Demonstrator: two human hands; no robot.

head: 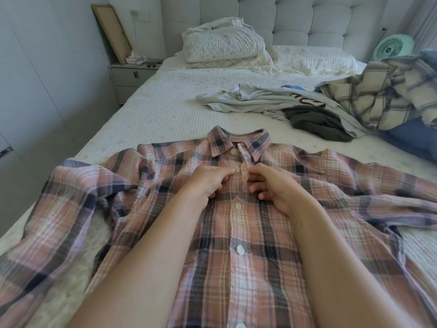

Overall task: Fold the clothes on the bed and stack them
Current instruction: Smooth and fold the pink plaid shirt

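The pink plaid shirt [236, 233] lies flat, front up, on the bed [165, 102]. The left hand [208, 181] and the right hand [272, 185] pinch the placket at a button below the collar. The cloth looks light, soft and limp; I would hold it at shoulders or hem.

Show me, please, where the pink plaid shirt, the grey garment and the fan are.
pink plaid shirt [238, 143], head view, on its collar.
grey garment [314, 125], head view, on its middle.
fan [390, 49], head view, on its grille.
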